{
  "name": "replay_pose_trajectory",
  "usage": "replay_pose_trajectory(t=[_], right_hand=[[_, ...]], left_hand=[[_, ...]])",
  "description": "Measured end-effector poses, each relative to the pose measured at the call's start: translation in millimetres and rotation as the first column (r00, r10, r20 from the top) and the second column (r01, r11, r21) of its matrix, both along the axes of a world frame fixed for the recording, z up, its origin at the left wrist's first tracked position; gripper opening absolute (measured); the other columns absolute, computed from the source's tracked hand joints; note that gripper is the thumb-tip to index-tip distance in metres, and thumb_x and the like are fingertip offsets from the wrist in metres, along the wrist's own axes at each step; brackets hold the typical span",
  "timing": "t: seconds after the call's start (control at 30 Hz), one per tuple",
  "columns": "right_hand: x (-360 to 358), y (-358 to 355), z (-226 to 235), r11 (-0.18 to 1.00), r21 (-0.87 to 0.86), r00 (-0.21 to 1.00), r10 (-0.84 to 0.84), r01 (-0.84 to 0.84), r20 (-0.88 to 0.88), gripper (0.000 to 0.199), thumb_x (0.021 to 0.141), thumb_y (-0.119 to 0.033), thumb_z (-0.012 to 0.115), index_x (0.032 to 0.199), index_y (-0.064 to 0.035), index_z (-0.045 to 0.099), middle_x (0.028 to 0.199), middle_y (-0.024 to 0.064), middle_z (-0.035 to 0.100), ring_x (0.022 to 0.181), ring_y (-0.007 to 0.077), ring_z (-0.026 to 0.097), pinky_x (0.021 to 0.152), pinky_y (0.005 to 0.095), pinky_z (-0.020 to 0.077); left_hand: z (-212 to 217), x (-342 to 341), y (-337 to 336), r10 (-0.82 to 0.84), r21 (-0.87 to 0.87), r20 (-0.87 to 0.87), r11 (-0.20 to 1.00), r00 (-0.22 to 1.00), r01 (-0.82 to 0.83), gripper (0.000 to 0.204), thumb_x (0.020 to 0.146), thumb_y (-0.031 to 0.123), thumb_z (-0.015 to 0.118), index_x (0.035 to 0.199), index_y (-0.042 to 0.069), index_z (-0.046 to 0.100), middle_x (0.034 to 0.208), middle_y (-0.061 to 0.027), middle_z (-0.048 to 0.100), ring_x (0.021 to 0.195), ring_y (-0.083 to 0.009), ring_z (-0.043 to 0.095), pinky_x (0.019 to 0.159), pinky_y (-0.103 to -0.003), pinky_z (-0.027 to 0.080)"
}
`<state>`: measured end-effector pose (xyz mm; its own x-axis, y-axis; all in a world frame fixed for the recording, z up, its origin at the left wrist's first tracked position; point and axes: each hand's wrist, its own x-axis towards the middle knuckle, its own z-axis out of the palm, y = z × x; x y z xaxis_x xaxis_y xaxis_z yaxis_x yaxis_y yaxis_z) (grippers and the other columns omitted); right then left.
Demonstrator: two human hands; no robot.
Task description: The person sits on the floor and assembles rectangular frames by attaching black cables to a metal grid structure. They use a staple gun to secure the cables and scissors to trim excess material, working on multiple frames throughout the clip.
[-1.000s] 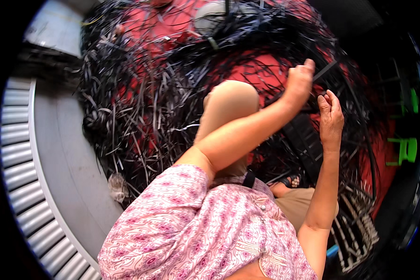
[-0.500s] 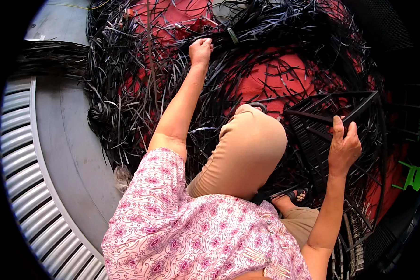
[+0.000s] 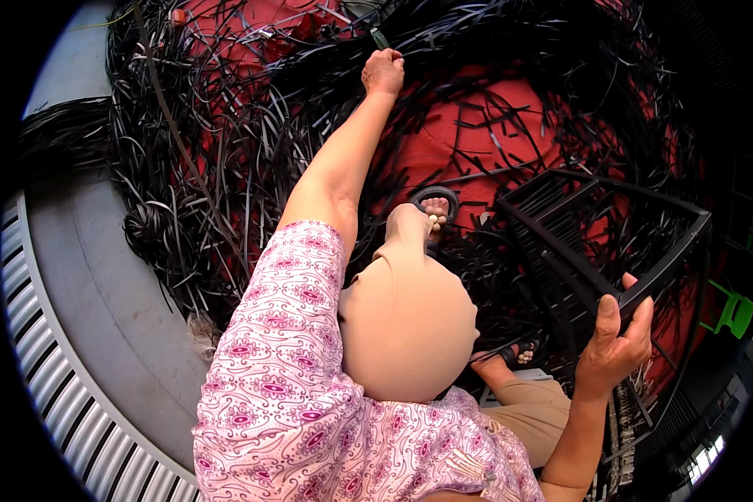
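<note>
My left hand point(image 3: 384, 72) is stretched far forward, closed at the edge of a thick bundle of black strips point(image 3: 468, 38). What its fingers hold, if anything, is hidden. A short greenish piece point(image 3: 380, 38) shows just beyond the knuckles. At the right, a black open frame point(image 3: 657, 263) with closely spaced slats or strips on one side stands tilted beside my legs. My right hand point(image 3: 615, 347) grips its near corner, thumb on one side of the bar and fingers on the other.
Loose black strips point(image 3: 217, 125) lie tangled over a red sheet point(image 3: 485, 134) around my sandalled feet. A roller conveyor point(image 3: 54, 360) curves along the left beside a grey surface point(image 3: 84, 259). A green chair point(image 3: 735, 311) stands at the far right.
My left hand has moved slightly right and forward, still closed. My right hand has come lower and closed on the frame, which has shifted and tilted. My view has turned, and a forward foot shows.
</note>
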<state>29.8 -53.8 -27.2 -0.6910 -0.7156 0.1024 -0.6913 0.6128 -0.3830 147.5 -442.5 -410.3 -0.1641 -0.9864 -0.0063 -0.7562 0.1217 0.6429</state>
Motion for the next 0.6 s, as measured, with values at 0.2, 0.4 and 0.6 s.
replay_pose_trajectory(t=[0.2, 0.4, 0.6], right_hand=[[-5.4, 4.1, -4.2, 0.999, 0.025, 1.000, 0.024, -0.024, -0.005, 0.057, 0.088, -0.045, 0.066, 0.112, 0.0060, 0.060, 0.093, 0.0139, 0.066, 0.076, 0.0246, 0.063, 0.067, 0.0334, 0.0500], [-4.2, 7.5, -4.2, 0.999, 0.043, 1.000, -0.007, 0.007, 0.012, 0.061, 0.086, -0.049, 0.067, 0.112, 0.0054, 0.061, 0.087, 0.0113, 0.063, 0.073, 0.0232, 0.061, 0.065, 0.0328, 0.0491], [2.0, 10.6, -7.1, 1.000, 0.020, 0.999, 0.017, -0.016, -0.040, 0.066, 0.085, -0.056, 0.065, 0.112, 0.0049, 0.061, 0.083, 0.0101, 0.061, 0.071, 0.0228, 0.060, 0.062, 0.0326, 0.0477]], left_hand=[[-33.4, -18.9, -26.1, -0.018, -0.039, 0.369, 0.999, 0.929, 0.035, 0.016, 0.080, 0.027, 0.069, 0.092, 0.018, 0.074, 0.105, -0.0094, 0.062, 0.107, -0.0287, 0.058, 0.090, -0.042, 0.046], [-28.1, -34.4, -32.7, -0.112, -0.015, 0.191, 0.993, 0.975, 0.117, 0.016, 0.083, 0.026, 0.065, 0.095, 0.019, 0.074, 0.104, -0.0120, 0.065, 0.103, -0.0310, 0.063, 0.087, -0.044, 0.050], [-34.3, -68.4, -54.3, 0.054, 0.038, -0.004, 0.998, 0.999, -0.054, 0.017, 0.085, 0.029, 0.066, 0.098, 0.020, 0.073, 0.103, -0.0114, 0.067, 0.100, -0.0313, 0.066, 0.086, -0.042, 0.053]])
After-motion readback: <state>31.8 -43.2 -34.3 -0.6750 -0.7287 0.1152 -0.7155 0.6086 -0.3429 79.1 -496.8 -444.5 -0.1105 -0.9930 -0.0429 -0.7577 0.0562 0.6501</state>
